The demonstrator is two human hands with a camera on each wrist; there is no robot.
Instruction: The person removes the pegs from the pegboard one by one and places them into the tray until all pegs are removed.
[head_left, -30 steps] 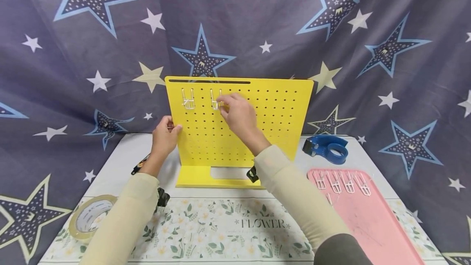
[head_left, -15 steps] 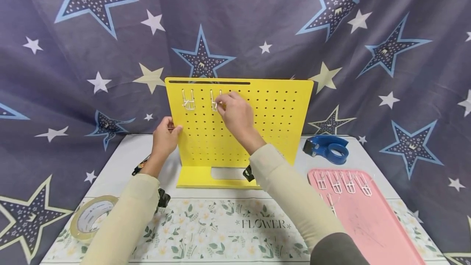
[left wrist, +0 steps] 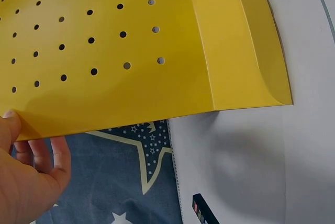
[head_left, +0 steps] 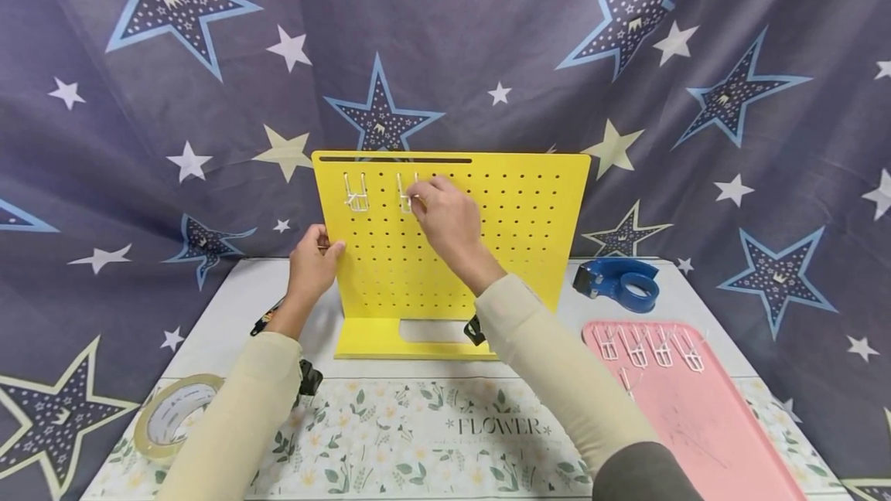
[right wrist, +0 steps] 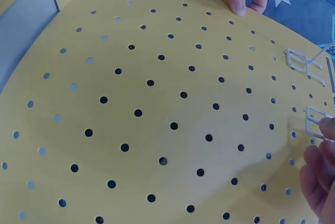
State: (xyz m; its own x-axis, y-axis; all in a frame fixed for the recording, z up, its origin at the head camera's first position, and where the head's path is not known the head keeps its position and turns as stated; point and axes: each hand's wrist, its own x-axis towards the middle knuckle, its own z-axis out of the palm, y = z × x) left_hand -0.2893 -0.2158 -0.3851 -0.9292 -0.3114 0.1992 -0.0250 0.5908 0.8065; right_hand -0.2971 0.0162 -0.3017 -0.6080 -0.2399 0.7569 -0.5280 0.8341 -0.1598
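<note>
A yellow pegboard [head_left: 445,253] stands upright on its base in the middle of the table. My left hand [head_left: 313,263] grips its left edge, thumb on the front face and fingers behind, as the left wrist view also shows. Near the top, my right hand [head_left: 448,219] pinches a white wire pegboard hook [head_left: 404,195] that lies against the board, its top ends at the upper holes. The fingers cover part of this hook. Left of it, another white hook [head_left: 357,193] hangs on the board with nobody touching it.
On the right, a pink tray [head_left: 703,424] bears several white hooks [head_left: 661,348]. Behind it lies a blue tape dispenser [head_left: 619,283]. A tape roll [head_left: 170,416] sits at the front left, partly behind my left sleeve. A star-patterned curtain [head_left: 445,37] hangs behind the table.
Both hands keep their places on the board and the hook; the right fingers have shifted only slightly. The whole head view has dropped a little in the frame.
</note>
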